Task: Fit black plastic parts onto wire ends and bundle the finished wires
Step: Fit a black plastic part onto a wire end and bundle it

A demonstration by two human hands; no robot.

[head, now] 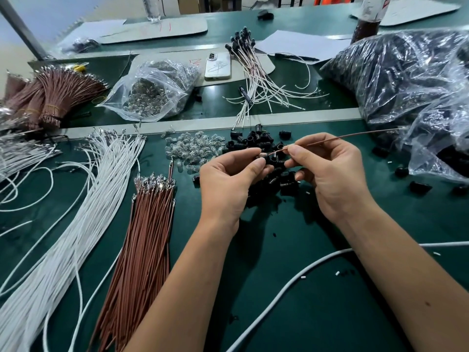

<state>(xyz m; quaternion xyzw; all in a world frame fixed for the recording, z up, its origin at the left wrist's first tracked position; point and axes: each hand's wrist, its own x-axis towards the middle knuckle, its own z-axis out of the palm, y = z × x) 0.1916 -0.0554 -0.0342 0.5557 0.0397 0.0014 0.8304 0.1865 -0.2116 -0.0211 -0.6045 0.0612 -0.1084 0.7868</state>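
Green worktop [291,288] strewn with wires [142,245]

Left hand [229,181] and right hand [332,179] raised, fingertips pinched.

A thin brown wire [337,138] is pinched at its near end and slants up to the right over the green table. Its tip meets a small black plastic part [264,156], mostly hidden between fingertips. Beneath lies a loose heap of black parts [256,143]. To the left, brown wires [142,250] with metal ends lie in a straight sheaf beside long white wires [83,214]. Farther back, finished wires [256,80] capped with black parts fan out.
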